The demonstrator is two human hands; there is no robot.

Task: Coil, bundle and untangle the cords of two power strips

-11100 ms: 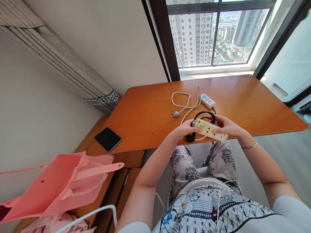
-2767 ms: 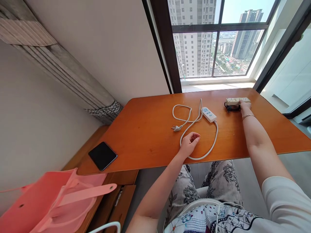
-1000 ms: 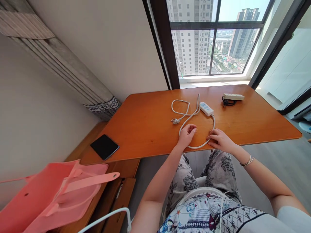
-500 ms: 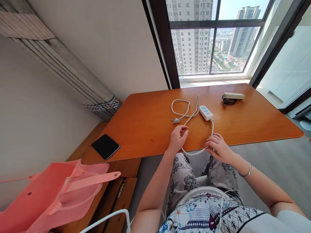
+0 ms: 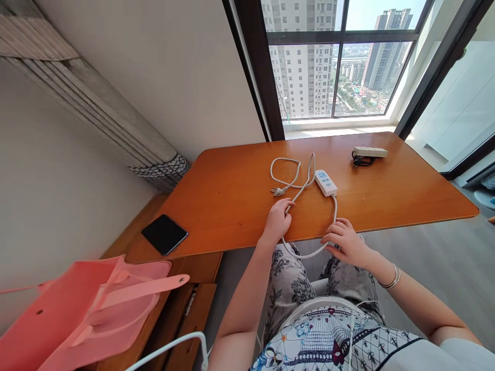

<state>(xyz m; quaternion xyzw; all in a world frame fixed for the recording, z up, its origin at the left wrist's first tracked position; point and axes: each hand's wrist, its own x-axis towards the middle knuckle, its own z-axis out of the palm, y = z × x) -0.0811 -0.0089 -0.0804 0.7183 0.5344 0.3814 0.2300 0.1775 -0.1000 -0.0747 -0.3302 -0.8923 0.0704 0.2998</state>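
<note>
A white power strip [image 5: 326,183] lies on the wooden table, its white cord [image 5: 335,207] running toward me from its near end. My left hand [image 5: 278,219] is closed around the cord at the table's front edge. Just right of it, my right hand [image 5: 344,241] grips the same cord below the strip, fingers bent. Between both hands the cord sags in a loop over the edge, above my lap. Past my left hand it coils loosely on the tabletop, ending in a plug [image 5: 277,191].
A second, cream power strip [image 5: 370,152] with a bundled black cord [image 5: 362,161] sits at the back right of the table [image 5: 216,201]. Toward the left lies a black phone or tablet [image 5: 164,234]. A pink bag [image 5: 96,304] rests lower left. A window [image 5: 340,77] stands behind.
Both hands have come slightly nearer to me with the cord, and the loop between them hangs a little lower. The power strip stays on the table.
</note>
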